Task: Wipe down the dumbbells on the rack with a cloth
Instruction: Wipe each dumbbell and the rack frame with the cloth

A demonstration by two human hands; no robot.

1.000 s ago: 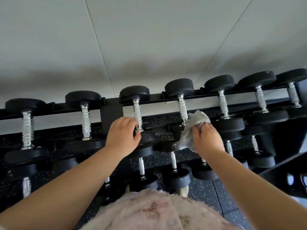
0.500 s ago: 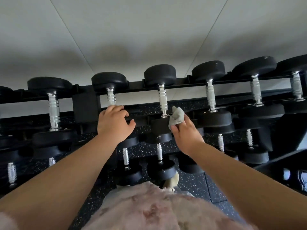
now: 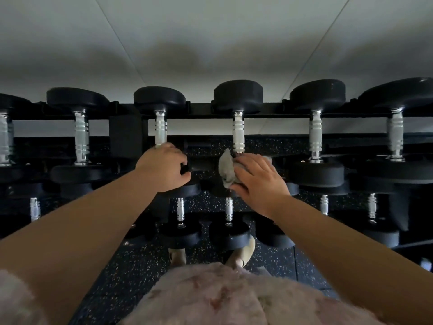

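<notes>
Several black dumbbells with silver handles stand on the top tier of a black rack (image 3: 199, 113). My right hand (image 3: 259, 181) presses a grey cloth (image 3: 226, 168) onto the near head of the middle dumbbell (image 3: 238, 132), just below its handle. The fingers lie spread over the cloth. My left hand (image 3: 162, 168) is cupped over the near head of the neighbouring dumbbell (image 3: 160, 127) to the left, thumb pointing right. That head is hidden under the hand.
A lower tier holds several smaller dumbbells (image 3: 228, 221). A white wall rises behind the rack. Dark speckled rubber floor (image 3: 131, 277) lies below, with my feet (image 3: 242, 253) close to the rack. Larger dumbbells (image 3: 396, 137) fill the right end.
The view has shifted so the rack sits more centred. My right hand slid with the cloth from the handle's base down over the near head, fingers now spread. My left hand stays on its dumbbell.
</notes>
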